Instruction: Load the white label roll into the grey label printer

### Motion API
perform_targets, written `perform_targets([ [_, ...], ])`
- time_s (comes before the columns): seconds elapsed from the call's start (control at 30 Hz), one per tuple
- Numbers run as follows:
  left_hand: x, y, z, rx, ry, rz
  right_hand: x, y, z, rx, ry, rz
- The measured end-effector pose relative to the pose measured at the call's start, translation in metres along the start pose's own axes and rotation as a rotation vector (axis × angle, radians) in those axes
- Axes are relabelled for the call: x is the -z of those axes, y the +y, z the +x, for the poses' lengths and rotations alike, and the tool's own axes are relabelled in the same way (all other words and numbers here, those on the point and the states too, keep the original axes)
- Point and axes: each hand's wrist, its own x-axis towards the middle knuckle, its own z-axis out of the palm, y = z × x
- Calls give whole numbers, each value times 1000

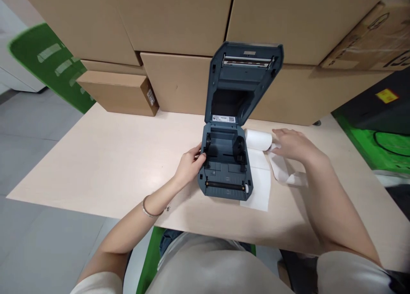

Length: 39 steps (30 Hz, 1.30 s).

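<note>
A dark grey label printer (226,168) stands on the light wooden table with its lid (245,82) raised and its roll bay showing no roll. My left hand (189,166) grips the printer's left side, thumb over the rim. To the right of the printer lies a white paper roll (259,139), with a strip of paper (260,189) running from under it toward the table's front. My right hand (293,145) is at the right end of the roll, above a second, curled paper strip (283,171); its fingers look spread, with the fingertips near the paper.
Large cardboard boxes (179,20) form a wall behind the table (105,157). A small flat carton (118,93) sits at the back left. Green panels stand at both sides, and a dark box with a yellow label (387,95) is at the right.
</note>
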Motion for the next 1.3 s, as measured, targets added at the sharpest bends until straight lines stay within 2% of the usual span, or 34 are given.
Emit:
perform_targets([
  [0.2, 0, -1, 0, -4, 4, 17, 12, -49, 24, 41, -90, 52],
  [0.3, 0, -1, 0, 3, 4, 33, 25, -63, 22, 43, -112, 55],
  [0.4, 0, 0, 0, 9, 0, 39, 58, -64, 0, 94, -98, 78],
  [0.5, 0, 1, -1, 8, -4, 7, 97, -68, -23, 157, -14, 159],
  [0.6, 0, 0, -1, 13, -6, -2, 117, -90, -25, 253, 32, 335],
  [0.7, 0, 0, 0, 17, -2, 4, 114, -126, -7, 358, 0, 448],
  [0.8, 0, -1, 0, 13, 1, 33, 99, -157, 18, 399, -60, 316],
  [0.9, 0, -1, 0, 9, 4, 57, 84, -172, 39, 356, -123, 117],
  [1.03, 1, -2, 0, 6, 8, 64, 66, -178, 52, 332, -158, 37],
  [1.1, 0, -1, 0, 5, 9, 68, 61, -181, 46, 327, -139, 29],
  [1.17, 0, -1, 0, 4, 2, 63, 60, -186, 28, 317, -95, 22],
  [1.3, 0, 0, 0, -5, -5, 41, 60, -192, -33, 367, 31, 50],
])
